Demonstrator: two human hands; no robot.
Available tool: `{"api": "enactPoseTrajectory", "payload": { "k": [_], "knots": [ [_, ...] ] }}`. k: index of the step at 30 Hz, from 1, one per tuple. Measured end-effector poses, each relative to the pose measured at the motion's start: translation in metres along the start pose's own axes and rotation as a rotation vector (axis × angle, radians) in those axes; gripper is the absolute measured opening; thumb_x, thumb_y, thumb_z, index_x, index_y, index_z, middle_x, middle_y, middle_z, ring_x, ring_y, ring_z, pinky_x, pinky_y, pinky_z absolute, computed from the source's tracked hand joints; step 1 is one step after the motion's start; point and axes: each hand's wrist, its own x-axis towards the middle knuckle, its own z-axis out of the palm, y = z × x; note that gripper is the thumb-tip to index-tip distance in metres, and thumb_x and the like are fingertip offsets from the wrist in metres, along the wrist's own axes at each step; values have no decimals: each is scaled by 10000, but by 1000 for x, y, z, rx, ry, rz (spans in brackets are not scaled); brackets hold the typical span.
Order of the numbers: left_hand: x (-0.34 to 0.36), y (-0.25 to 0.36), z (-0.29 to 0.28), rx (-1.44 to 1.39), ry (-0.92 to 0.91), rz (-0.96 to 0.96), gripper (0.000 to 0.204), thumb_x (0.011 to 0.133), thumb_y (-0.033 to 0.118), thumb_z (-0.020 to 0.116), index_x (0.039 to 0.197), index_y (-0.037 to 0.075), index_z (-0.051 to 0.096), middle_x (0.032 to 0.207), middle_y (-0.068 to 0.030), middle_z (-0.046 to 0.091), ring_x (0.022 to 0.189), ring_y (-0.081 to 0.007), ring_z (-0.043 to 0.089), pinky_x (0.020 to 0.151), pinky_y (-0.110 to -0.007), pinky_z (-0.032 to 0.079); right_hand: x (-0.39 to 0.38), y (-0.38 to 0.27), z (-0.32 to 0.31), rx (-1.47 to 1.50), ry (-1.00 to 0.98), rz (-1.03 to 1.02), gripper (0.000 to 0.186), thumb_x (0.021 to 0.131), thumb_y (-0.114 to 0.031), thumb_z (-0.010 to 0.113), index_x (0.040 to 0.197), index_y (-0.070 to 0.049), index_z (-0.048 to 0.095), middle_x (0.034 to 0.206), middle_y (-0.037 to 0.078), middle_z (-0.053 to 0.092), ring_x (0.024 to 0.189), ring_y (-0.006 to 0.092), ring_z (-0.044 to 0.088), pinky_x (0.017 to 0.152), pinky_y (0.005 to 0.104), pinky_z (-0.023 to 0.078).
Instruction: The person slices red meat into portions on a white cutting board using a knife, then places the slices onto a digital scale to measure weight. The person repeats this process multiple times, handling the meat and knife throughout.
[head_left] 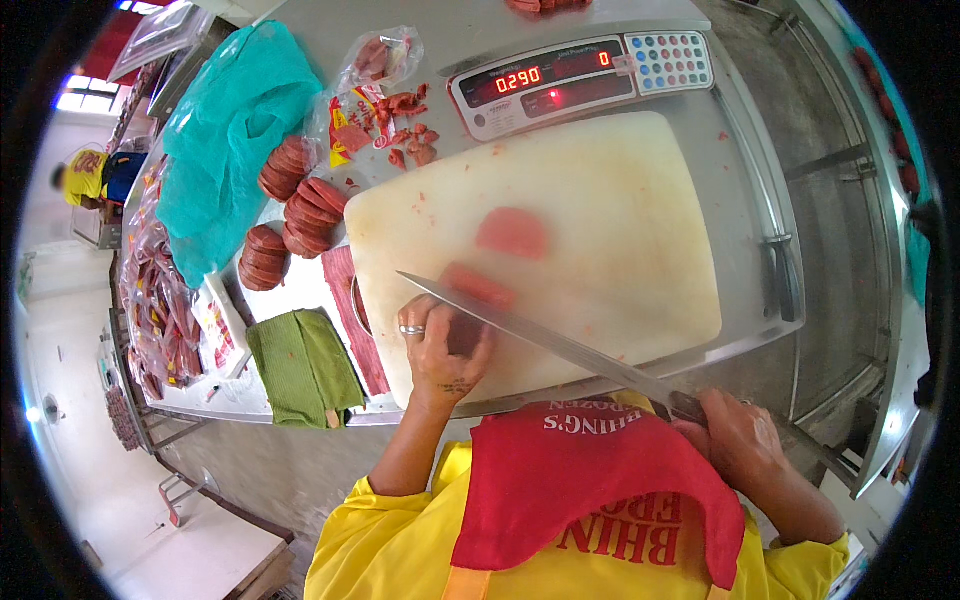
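Note:
My left hand [440, 345], with a ring on one finger, presses down on a reddish piece of meat [478, 287] at the near edge of a white cutting board [600, 220]. My right hand [738, 435] grips the handle of a long knife [530, 332], whose blade runs leftward across the meat, just above my left fingers. A separate pink slice [512, 232] lies flat in the middle of the board.
Stacks of sliced red meat [295, 215] sit left of the board, with meat scraps [410, 130] and an opened plastic bag [375, 60]. A digital scale [580, 80] stands behind the board. A teal plastic bag [230, 130] and green cloth [305, 365] lie left. Another person [85, 175] stands far left.

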Motion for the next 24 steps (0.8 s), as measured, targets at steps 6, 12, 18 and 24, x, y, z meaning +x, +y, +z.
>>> {"api": "enactPoseTrajectory", "payload": {
  "k": [6, 12, 18, 24],
  "knots": [
    [3, -5, 2, -17, 0, 55, 365, 613, 104, 752, 928, 49, 577, 941, -128, 584, 901, -310, 543, 801, -410, 429, 35, -13, 18, 112, -26, -29, 481, 899, -488, 518, 868, -8, 505, 723, 244, 624, 702, 413, 639, 624, 489, 502],
    [11, -2, -5, -159, -5, 16, 289, 634, 103, 772, 879, 79, 620, 899, -89, 614, 867, -287, 561, 811, -392, 429, 90, -17, 55, 200, 103, -253, 492, 904, -477, 514, 870, 13, 513, 637, 246, 600, 621, 444, 611, 572, 506, 495],
    [99, -18, -34, -208, -697, 175, 207, 782, 217, 688, 949, 97, 693, 910, -106, 672, 850, -279, 615, 777, -386, 479, 89, -16, 51, 171, 52, -224, 534, 926, -497, 451, 917, 29, 545, 731, 273, 614, 714, 448, 619, 645, 501, 501],
    [145, -27, -20, -7, -1260, 107, 322, 811, 275, 684, 1055, 66, 661, 944, -138, 680, 919, -283, 636, 828, -366, 482, 97, -19, 55, 222, 130, -303, 518, 932, -472, 452, 870, 22, 592, 802, 249, 633, 762, 434, 621, 672, 501, 492]
  ]
}}
